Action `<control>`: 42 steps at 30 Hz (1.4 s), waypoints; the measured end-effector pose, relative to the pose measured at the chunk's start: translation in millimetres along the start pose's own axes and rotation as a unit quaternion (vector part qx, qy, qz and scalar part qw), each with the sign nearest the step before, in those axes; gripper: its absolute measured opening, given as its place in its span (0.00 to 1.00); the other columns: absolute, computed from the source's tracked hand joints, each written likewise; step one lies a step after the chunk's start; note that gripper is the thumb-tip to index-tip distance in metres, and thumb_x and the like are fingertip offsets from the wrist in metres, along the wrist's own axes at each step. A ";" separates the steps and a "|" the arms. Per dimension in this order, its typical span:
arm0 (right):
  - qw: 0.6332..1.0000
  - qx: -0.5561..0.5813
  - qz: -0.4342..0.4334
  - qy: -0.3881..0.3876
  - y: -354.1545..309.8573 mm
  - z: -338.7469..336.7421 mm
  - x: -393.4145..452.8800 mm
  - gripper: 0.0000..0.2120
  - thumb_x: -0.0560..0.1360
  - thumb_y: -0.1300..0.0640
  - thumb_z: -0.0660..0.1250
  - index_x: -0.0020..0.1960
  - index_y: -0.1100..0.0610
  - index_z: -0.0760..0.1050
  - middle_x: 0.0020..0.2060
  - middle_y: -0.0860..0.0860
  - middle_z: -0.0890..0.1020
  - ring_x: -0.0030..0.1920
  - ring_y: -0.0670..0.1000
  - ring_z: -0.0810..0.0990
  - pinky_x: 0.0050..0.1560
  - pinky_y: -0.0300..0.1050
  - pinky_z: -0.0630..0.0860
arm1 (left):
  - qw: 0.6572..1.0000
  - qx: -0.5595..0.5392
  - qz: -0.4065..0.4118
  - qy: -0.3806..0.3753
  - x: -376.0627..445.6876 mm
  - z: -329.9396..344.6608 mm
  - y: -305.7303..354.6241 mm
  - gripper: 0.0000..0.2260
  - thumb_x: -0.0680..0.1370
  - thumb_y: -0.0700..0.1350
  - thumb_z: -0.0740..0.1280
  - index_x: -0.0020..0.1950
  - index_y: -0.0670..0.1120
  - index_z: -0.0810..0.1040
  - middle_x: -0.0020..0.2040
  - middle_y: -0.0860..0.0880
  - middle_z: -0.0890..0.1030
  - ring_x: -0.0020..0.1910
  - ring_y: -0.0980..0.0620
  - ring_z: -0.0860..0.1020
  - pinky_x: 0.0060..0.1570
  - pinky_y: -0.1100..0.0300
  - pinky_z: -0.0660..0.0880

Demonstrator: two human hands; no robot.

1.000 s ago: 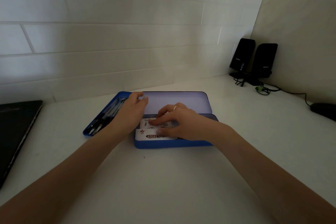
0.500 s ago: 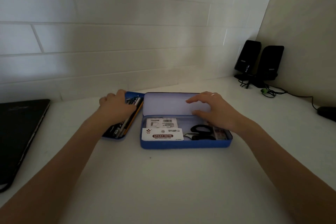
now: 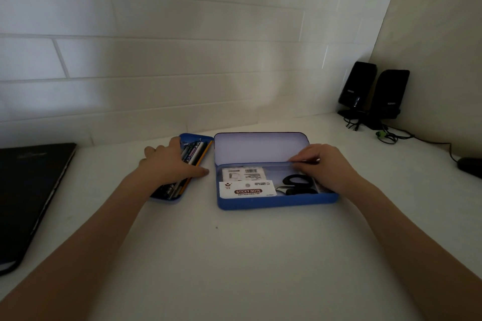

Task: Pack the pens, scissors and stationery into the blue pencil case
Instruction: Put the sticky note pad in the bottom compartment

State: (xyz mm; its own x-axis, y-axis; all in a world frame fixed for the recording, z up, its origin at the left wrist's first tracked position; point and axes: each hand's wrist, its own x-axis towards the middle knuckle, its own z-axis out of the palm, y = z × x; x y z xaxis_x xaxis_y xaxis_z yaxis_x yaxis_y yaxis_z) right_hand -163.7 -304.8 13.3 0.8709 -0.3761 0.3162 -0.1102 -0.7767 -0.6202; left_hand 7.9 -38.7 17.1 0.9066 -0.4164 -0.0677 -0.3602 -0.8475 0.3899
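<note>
Scissors (image 3: pixel 297 185) and sticky notes (image 3: pixel 247 189) packed in case (image 3: pixel 276 202). Pens (image 3: pixel 193 156) in tray (image 3: pixel 167 197) beside it, not yet inside. Left hand (image 3: pixel 169 164) grasping tray; right hand (image 3: pixel 326 167) pinching lid (image 3: pixel 258 147) hinge edge.

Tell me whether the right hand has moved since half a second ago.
Yes. The right hand dropped from the open lid toward the pencil case rim, now above the scissors.
</note>
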 end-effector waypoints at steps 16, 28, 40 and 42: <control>0.998 0.000 0.048 0.050 -11.4 9.0 -1.7 0.07 0.73 0.61 0.69 0.50 0.58 0.83 0.41 0.46 0.81 0.39 0.40 0.77 0.39 0.22 0.68 | 0.989 -0.120 0.028 0.087 -19.2 -29.6 15.6 0.55 0.53 0.61 0.70 0.75 0.54 0.46 0.66 0.40 0.71 0.67 0.37 0.65 0.65 0.46 0.66; 0.992 -0.065 0.065 0.092 -33.2 18.6 -2.1 0.13 0.72 0.60 0.63 0.51 0.45 0.78 0.42 0.43 0.81 0.43 0.46 0.78 0.46 0.46 0.76 | 0.959 -0.071 0.275 -0.019 -49.7 -7.7 48.6 0.50 0.54 0.59 0.70 0.69 0.68 0.45 0.61 0.48 0.73 0.58 0.47 0.69 0.56 0.49 0.74; 0.948 -0.234 -0.128 -0.172 -64.5 20.0 -10.1 0.47 0.55 0.24 0.60 0.71 0.37 0.56 0.66 0.41 0.69 0.70 0.47 0.60 0.71 0.59 0.56 | 0.926 -0.114 0.346 -0.097 -47.8 -6.1 45.6 0.49 0.60 0.47 0.75 0.71 0.66 0.48 0.62 0.54 0.74 0.57 0.56 0.76 0.57 0.59 0.75; 0.960 -0.188 -0.132 -0.160 -62.6 22.0 -9.1 0.46 0.55 0.25 0.63 0.70 0.40 0.60 0.62 0.42 0.72 0.64 0.47 0.66 0.68 0.53 0.64 | 0.923 -0.109 0.354 -0.103 -46.2 -5.8 44.7 0.49 0.62 0.45 0.76 0.72 0.65 0.48 0.63 0.56 0.73 0.57 0.59 0.75 0.56 0.65 0.74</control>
State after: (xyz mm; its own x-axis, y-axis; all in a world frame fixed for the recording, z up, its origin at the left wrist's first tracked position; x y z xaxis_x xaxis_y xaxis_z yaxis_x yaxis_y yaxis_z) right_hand -154.2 -241.6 33.5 0.9881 -0.0132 0.1530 0.0221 -0.9737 -0.2266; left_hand -48.8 -55.5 43.0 0.3927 -0.9131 0.1101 -0.7730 -0.2629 0.5774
